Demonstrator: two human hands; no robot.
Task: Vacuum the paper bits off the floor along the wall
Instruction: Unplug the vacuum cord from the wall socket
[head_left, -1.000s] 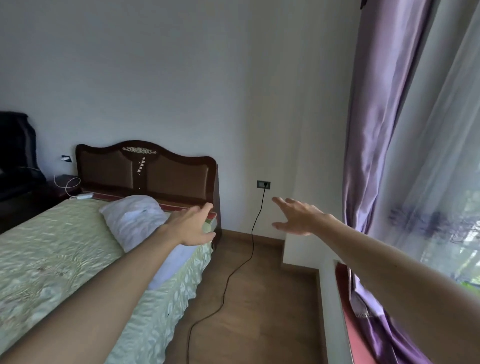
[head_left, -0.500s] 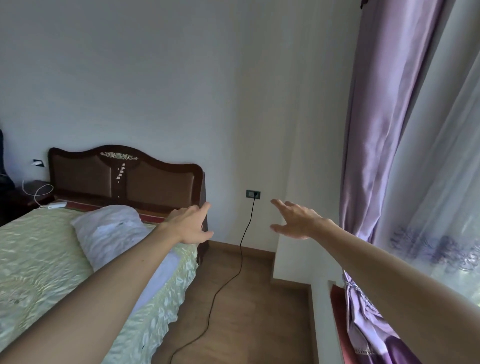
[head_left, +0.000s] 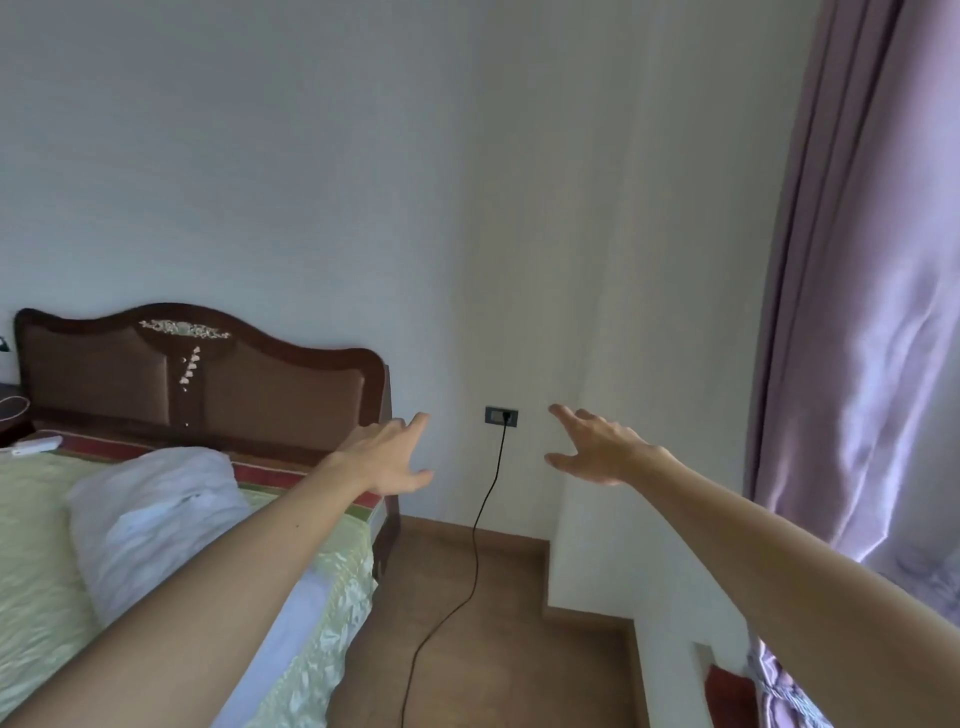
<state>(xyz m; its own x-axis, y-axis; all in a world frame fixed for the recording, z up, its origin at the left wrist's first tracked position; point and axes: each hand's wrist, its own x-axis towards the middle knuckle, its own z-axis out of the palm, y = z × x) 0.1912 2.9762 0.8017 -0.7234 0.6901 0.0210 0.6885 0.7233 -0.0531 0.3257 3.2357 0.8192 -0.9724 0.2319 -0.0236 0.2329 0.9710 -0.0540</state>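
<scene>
- Hands first: both arms reach forward at about the same height, bare forearms running in from the bottom corners of my head view.
- Left hand (head_left: 387, 457) is seen from the back, fingers (head_left: 418, 421) straight and loosely spread, thumb out to the right. It holds nothing and touches nothing.
- Right hand (head_left: 597, 447) mirrors it, with the fingers (head_left: 563, 414) extended and fanned toward the left and the thumb lower and apart. It is also empty.
- The 2 hands are apart, with a clear gap between them. In that gap I see a dark wall socket (head_left: 501, 415) on the white wall (head_left: 311, 182).
- 1 black cord (head_left: 480, 519) is plugged into the socket. It drops between the hands, reaches the floor and trails toward the bottom edge of the view.
- The wooden floor (head_left: 493, 623) lies below and beyond both hands, well apart from them. The strip along the wall sits under the socket and is edged by a wooden baseboard (head_left: 467, 530).
- Whether paper bits lie on that strip I cannot tell at this size.
- The bed (head_left: 41, 545) fills the lower left under the left forearm. It has a pale green cover, a white pillow (head_left: 150, 509) and a dark carved headboard (head_left: 208, 384) against the wall.
- A purple curtain (head_left: 872, 312) hangs on the right, behind the right forearm.
- A low white ledge (head_left: 587, 561) juts out below the right hand and bounds the floor on that side.
</scene>
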